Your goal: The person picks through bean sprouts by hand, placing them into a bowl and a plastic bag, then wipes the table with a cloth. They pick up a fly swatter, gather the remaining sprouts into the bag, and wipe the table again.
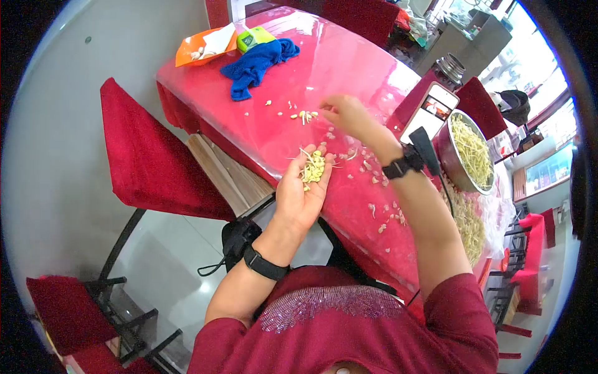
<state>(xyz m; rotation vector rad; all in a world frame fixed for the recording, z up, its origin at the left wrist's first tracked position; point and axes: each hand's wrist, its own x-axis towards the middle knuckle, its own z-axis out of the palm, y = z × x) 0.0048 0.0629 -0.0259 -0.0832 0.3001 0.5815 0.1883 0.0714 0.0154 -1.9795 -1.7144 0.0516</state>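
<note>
Palm up at the table's near edge, my left hand (302, 196) cups a small heap of bean sprouts (313, 167) with yellow heads and pale stems. My right hand (350, 116) is over the table, fingers loosely bent, with a gap between thumb and fingers and nothing visible in them. Just left of its fingertips lies a little cluster of loose sprouts (305, 116). Small pale husks (372, 167) are scattered over the red tabletop (283, 134) under and beside my right forearm. A metal bowl (450, 156) full of sprouts stands to the right.
A blue cloth (254, 67), an orange paper tray (194, 50) and a green pack (254, 38) lie at the far left. A phone (430, 112) stands upright beside the bowl. More sprouts (467, 224) are piled below it near a plastic bag (496, 218). A red-covered chair (149, 156) stands left.
</note>
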